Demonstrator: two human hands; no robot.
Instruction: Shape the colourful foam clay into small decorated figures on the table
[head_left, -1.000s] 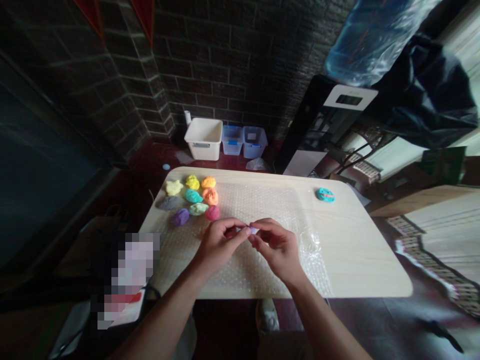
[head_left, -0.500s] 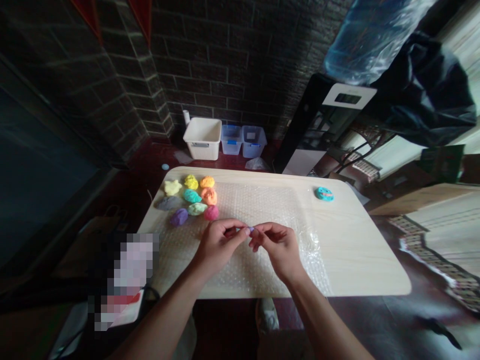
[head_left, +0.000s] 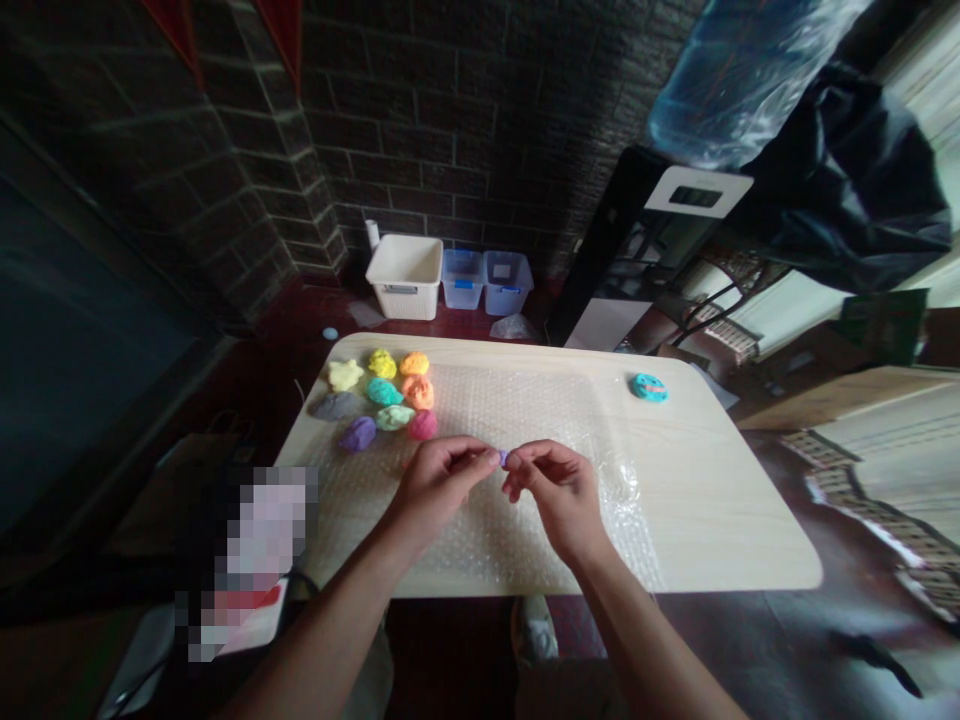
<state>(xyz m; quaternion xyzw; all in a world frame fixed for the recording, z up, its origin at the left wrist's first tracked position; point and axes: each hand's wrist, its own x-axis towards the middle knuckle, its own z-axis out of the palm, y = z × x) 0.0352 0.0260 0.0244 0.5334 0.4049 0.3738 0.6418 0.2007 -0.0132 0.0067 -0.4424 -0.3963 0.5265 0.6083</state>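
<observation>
A small piece of purple modelling clay [head_left: 503,458] is pinched between the fingertips of my left hand [head_left: 450,480] and my right hand [head_left: 557,492]. Both hands hover over a sheet of bubble wrap [head_left: 517,400] on the table. Left of them lie lumps of clay in several colours, among them a purple lump [head_left: 358,434], a pink lump [head_left: 423,425], a pale green lump [head_left: 394,417] and an orange lump [head_left: 418,391]. Far to the right rests a flat turquoise clay piece [head_left: 649,388] with a pinkish stripe across it.
The light wooden table [head_left: 720,500] has rounded corners. On the floor behind it stand a white basket [head_left: 406,290] and two clear bins, one being a clear bin [head_left: 507,290]. A water dispenser [head_left: 622,260] with a blue bottle [head_left: 742,80] rises at the back right.
My fingertips have parted slightly, so more of the purple clay shows between them. Everything on the table lies as before.
</observation>
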